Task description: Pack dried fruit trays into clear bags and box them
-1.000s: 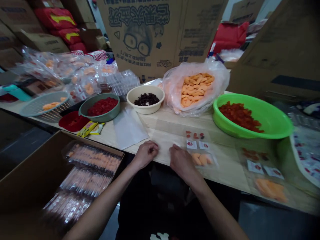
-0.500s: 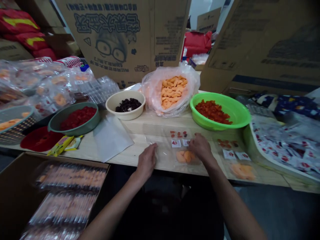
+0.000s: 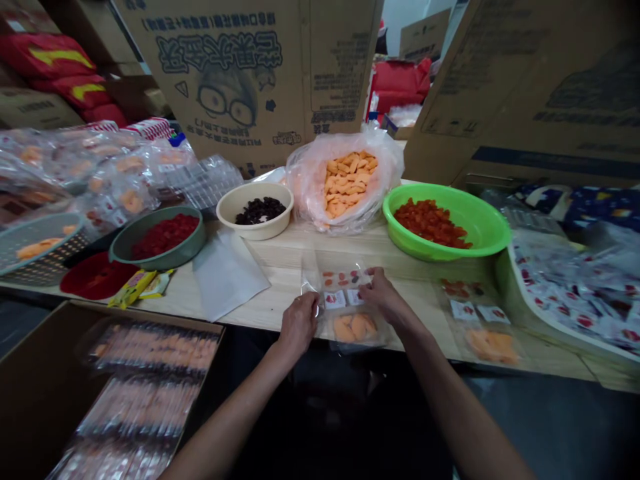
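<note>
A clear plastic tray (image 3: 356, 325) lies near the table's front edge, its plastic flap (image 3: 310, 268) raised on the left. In it are orange dried-fruit slices, two small white packets with red print and a row of small red and dark pieces. My left hand (image 3: 299, 321) is closed on the flap's edge. My right hand (image 3: 385, 293) pinches the tray's upper right side, its fingertips beside the packets. To the right lies a second filled clear tray (image 3: 487, 327), touched by neither hand.
Behind stand a cream bowl (image 3: 227, 207) of dark dried fruit, a bag (image 3: 295, 170) of orange slices and a green basin (image 3: 493, 223) of orange-red pieces. Left are a grey-green bowl (image 3: 117, 250) and a carton (image 3: 37, 373) of packed trays. A packet-filled bin (image 3: 520, 293) stands right.
The tray has shifted left towards my left hand, and its left flap has risen from lying flat. My right hand has moved left with it.
</note>
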A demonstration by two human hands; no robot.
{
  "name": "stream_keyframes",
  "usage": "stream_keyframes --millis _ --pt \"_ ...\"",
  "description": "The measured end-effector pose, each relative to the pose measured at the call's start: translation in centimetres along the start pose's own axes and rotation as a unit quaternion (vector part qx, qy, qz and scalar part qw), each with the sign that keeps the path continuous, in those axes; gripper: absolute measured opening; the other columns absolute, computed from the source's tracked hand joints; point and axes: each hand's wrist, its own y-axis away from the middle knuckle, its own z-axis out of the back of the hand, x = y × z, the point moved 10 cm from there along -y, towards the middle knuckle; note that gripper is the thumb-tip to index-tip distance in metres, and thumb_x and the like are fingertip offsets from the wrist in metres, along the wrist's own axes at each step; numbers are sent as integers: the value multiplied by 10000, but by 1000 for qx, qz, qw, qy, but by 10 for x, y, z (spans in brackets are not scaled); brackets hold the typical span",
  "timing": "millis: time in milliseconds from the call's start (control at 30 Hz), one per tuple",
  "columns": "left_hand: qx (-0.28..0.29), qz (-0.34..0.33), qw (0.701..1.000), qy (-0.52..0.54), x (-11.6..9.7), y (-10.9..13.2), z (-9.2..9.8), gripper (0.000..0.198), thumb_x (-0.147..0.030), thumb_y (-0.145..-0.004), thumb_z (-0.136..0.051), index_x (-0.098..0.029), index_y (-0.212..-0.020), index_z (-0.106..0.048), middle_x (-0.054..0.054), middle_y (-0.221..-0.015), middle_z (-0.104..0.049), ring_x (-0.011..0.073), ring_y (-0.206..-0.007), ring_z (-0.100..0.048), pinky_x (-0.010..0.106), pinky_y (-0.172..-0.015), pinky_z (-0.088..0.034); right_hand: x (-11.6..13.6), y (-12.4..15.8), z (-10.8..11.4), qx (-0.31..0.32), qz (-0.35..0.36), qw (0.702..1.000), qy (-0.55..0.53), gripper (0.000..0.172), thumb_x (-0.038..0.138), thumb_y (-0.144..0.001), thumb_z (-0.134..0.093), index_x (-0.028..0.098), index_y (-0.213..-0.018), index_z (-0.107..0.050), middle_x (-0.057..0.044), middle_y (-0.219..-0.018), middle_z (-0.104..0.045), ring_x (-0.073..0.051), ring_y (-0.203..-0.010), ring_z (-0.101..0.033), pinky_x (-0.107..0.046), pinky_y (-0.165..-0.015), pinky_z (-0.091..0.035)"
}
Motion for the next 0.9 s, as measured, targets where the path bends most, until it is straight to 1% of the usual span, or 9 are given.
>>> stream_keyframes --millis 100,200,300,400,467,533,667,800,900 --pt "-28 -36 999 23 -2 5 1 263 -46 -875 -503 -195 -1048 -634 72 -971 -710 213 -914 -656 321 -804 -517 4 10 -4 -4 -18 999 -45 659 132 -718 -626 184 -1339 -413 21 -745 -578 -165 -643 -568 -227 -569 -409" --pt "-100 -94 989 57 -5 7 18 208 -101 -919 -500 -185 -1024 -659 83 -990 -705 210 -938 -648 340 -841 -525 2 21 -12 38 -66 988 -135 615 124 -705 -631 175 -1291 -451 28 -722 -574 -150 -588 -552 -219 -502 -388" --pt "-187 -106 974 74 2 1 56 170 -143 -934 -522 -185 -1038 -650 52 -901 -669 167 -840 -639 287 -761 -537 -6 25 -15 64 -118 968 -213 495 134 -692 -645 191 -1163 -505 51 -647 -554 -131 -513 -519 -205 -443 -336" --pt "-275 -88 955 73 12 -9 108 79 -150 -918 -558 -177 -971 -610 19 -852 -648 118 -718 -626 215 -628 -517 -7 22 -13 107 -121 944 -289 366 102 -625 -668 191 -960 -550 54 -602 -559 -117 -499 -520 -203 -449 -365" --pt "-315 -117 941 40 6 -13 139 88 -128 -916 -544 -175 -872 -604 46 -953 -673 127 -827 -663 226 -689 -545 -8 22 -9 146 -115 926 -327 279 84 -588 -685 184 -819 -565 45 -582 -570 -110 -498 -524 -209 -464 -398" --pt "-309 -173 935 3 -4 -15 154 183 -95 -923 -500 -169 -802 -616 83 -1161 -665 139 -959 -681 264 -795 -571 -12 25 -1 177 -117 910 -357 255 91 -592 -704 175 -813 -609 7 -660 -648 -131 -571 -593 -224 -518 -461" --pt "-199 -230 951 -56 -12 -23 131 269 -74 -933 -445 -179 -845 -677 96 -1328 -629 149 -1004 -702 277 -817 -601 -21 33 20 214 -112 882 -404 334 144 -650 -735 183 -976 -674 -24 -820 -723 -161 -702 -670 -255 -608 -532" --pt "-127 -140 976 -110 -3 -32 88 389 -7 -851 -436 -169 -1102 -684 109 -1230 -688 210 -1055 -698 339 -870 -607 -20 35 25 225 -86 883 -402 339 180 -636 -766 175 -959 -665 0 -715 -683 -131 -571 -614 -226 -527 -488" --pt "-93 -94 989 -67 -12 -33 56 320 -60 -872 -467 -156 -1096 -673 113 -1170 -698 226 -1013 -701 361 -893 -597 -20 23 25 164 -89 912 -364 355 157 -619 -732 175 -958 -624 16 -653 -648 -126 -518 -575 -218 -487 -452"
